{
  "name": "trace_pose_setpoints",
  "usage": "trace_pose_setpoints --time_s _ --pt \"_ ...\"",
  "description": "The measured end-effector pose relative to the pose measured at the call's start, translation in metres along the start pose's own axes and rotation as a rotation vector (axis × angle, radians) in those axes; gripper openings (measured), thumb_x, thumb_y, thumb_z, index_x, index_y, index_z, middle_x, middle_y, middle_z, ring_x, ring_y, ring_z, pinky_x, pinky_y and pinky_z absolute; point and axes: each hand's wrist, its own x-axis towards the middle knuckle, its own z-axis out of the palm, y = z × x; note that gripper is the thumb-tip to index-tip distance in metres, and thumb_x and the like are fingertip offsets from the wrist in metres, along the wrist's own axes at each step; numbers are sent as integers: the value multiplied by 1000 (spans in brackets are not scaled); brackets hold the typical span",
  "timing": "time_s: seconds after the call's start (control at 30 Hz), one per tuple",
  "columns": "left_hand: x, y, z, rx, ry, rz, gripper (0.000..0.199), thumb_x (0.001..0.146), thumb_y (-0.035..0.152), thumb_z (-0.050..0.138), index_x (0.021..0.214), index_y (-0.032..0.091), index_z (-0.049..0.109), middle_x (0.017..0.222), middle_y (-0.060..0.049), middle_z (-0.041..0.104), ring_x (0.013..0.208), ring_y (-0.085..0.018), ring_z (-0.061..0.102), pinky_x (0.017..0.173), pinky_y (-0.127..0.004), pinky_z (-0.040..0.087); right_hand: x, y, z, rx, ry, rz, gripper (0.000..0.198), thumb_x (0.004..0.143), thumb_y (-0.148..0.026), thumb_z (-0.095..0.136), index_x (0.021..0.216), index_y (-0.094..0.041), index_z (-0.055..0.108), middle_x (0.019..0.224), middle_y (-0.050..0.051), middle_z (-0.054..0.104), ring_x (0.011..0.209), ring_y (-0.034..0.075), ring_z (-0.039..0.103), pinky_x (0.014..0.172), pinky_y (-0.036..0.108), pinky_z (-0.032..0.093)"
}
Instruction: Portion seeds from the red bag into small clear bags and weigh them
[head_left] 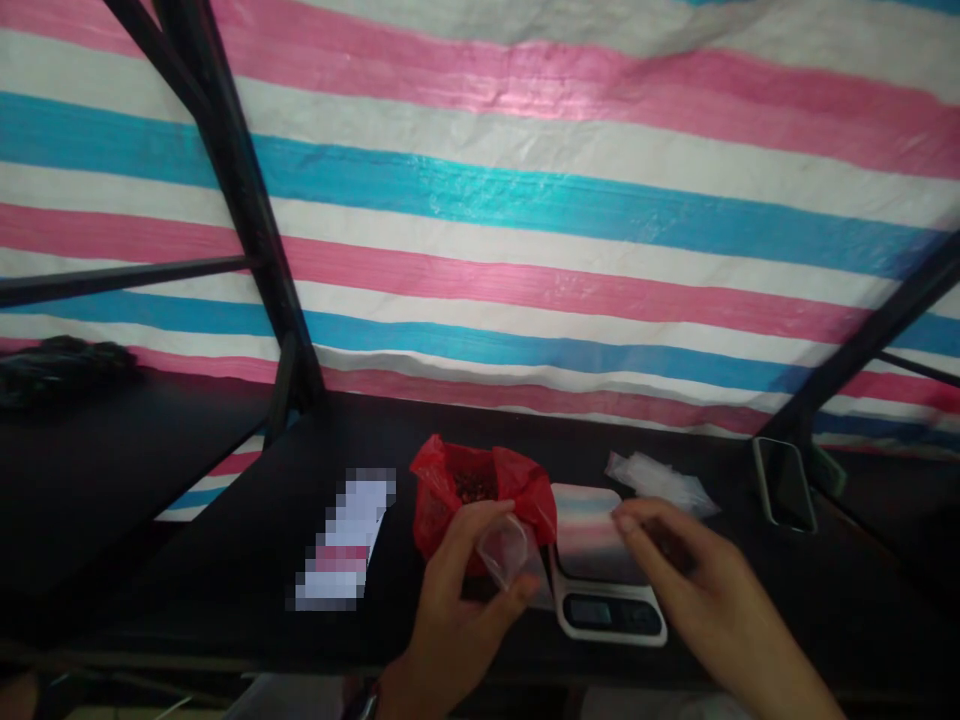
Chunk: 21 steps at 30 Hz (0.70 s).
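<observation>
Head view: left hand (459, 618) around clear bag (504, 552); right hand (696, 582), grip unclear, near edge of scale (598, 560)

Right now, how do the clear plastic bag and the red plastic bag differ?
The clear plastic bag is see-through; the red plastic bag is strongly coloured. The clear plastic bag looks smaller, the red plastic bag bulkier. The clear plastic bag is held in the left hand, while the red plastic bag sits on the black tabletop. Both have open mouths.
</observation>
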Motion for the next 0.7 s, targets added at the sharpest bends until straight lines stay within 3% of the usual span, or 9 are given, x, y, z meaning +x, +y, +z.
trace_pose_setpoints --time_s 0.03,0.1,0.2,0.3,0.4,0.5,0.53,0.6,0.7 --pt "4 1 -2 -23 42 -43 42 89 47 80 126 27 74 119 -8 79 105 -24 77 88 -31 63 1 26 -7 -84 139 78 37 91 -56 57 97 -24 74 94 8 78 86 26 72 79 37 55" --pt "13 3 -6 -88 137 -122 43 89 51 80 124 25 74 118 -8 80 104 -24 78 88 -31 63 2 82 -15 -243 234 173 51 79 -59 63 108 -20 74 105 16 78 93 35 74 87 47 57" --pt "28 4 -9 -194 230 -200 53 87 62 78 121 22 74 115 -9 82 104 -26 79 89 -34 63 4 146 -16 -289 178 230 61 70 -62 64 110 -17 74 113 22 78 102 43 75 93 57 57" --pt "37 1 -9 -282 173 -289 61 84 68 77 121 20 73 114 -11 82 105 -27 79 90 -35 63 8 168 -10 -329 151 205 53 69 -62 65 104 -24 77 115 16 80 106 43 75 97 61 56" --pt "39 -4 -6 -371 104 -352 62 83 66 80 125 22 71 117 -11 82 110 -27 78 96 -36 61 8 148 -8 -328 172 226 46 69 -61 66 96 -26 78 108 14 82 102 43 76 93 60 58" --pt "36 -6 -3 -440 65 -386 61 81 65 82 124 22 72 119 -12 81 114 -28 76 102 -38 59 -1 100 -2 -197 294 209 48 74 -63 70 98 -23 76 100 14 82 93 38 79 85 51 63" --pt "35 -7 -2 -455 56 -396 61 82 65 82 124 22 72 120 -12 81 116 -29 76 103 -39 59 -6 81 2 -141 309 120 44 80 -60 69 103 -23 76 102 12 83 94 34 79 84 45 64" --pt "33 -6 0 -472 43 -417 61 83 65 81 126 22 71 122 -12 80 118 -29 75 104 -40 58 -16 43 16 -22 166 -174 29 90 -47 68 109 -26 74 118 9 81 109 29 78 91 37 63" --pt "32 -4 3 -515 57 -480 62 85 64 79 130 22 70 127 -12 78 117 -29 75 101 -39 59 -23 2 40 -46 -23 -507 33 82 -33 84 113 -29 72 133 5 77 125 27 72 105 35 58"
